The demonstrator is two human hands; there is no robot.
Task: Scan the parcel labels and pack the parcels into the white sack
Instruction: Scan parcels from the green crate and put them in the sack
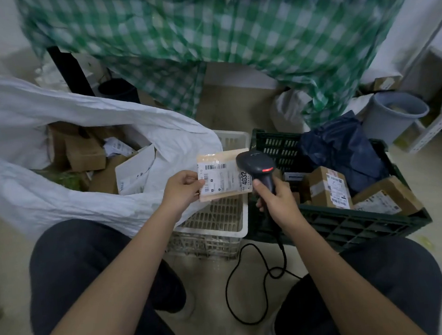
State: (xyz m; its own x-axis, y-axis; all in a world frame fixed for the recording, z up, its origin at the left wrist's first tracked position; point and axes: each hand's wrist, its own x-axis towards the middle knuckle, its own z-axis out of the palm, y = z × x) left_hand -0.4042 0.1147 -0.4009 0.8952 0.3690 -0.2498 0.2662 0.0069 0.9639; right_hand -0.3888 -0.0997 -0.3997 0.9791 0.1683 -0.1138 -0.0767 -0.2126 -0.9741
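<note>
My left hand (181, 189) pinches the left edge of a flat tan parcel (222, 176) with a white barcode label, held up over the white basket. My right hand (274, 199) grips a black handheld scanner (257, 166) whose head sits over the parcel's right end, a red light lit on it. The white sack (54, 118) lies open at the left, with several cardboard boxes and white mailers inside. Brown labelled boxes (328, 188) lie in the dark green crate (349, 223) at the right.
A white slotted basket (218, 225) stands between my knees and the sack. The scanner's black cable (238, 286) loops on the floor. A green checked tablecloth (218, 36) hangs over a table ahead. A grey bin (394, 114) and a dark blue bag (344, 148) are at the right.
</note>
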